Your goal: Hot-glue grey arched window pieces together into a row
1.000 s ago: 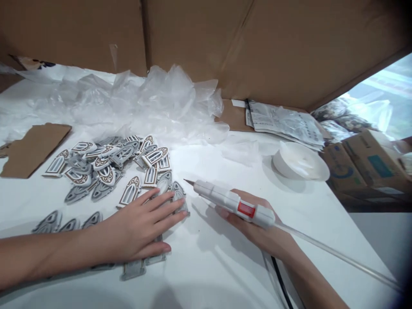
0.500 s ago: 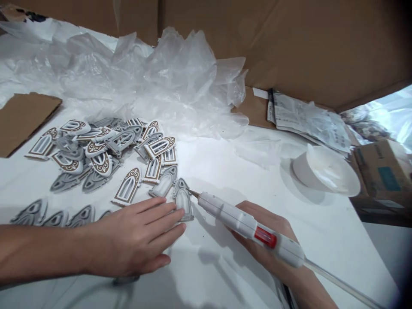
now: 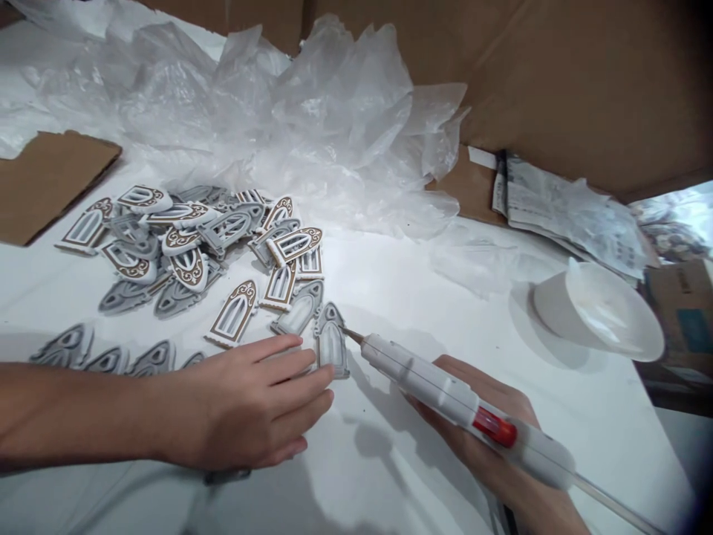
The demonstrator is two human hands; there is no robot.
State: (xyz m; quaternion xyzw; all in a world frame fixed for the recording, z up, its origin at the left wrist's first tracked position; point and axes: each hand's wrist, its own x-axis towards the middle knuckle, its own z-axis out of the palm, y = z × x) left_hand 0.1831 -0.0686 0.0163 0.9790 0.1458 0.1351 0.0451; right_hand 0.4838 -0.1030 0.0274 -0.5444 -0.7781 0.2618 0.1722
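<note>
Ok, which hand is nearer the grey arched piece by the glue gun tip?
The left hand: its fingertips sit beside the grey arched piece, at its lower left. The right hand is farther right, holding the white glue gun.

Cardboard carton [image 3: 682, 319] cut off rightward

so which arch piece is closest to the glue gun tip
The grey arch piece beside the left hand: the hot glue gun's tip points at it, almost touching, and every other piece lies farther away.
</note>
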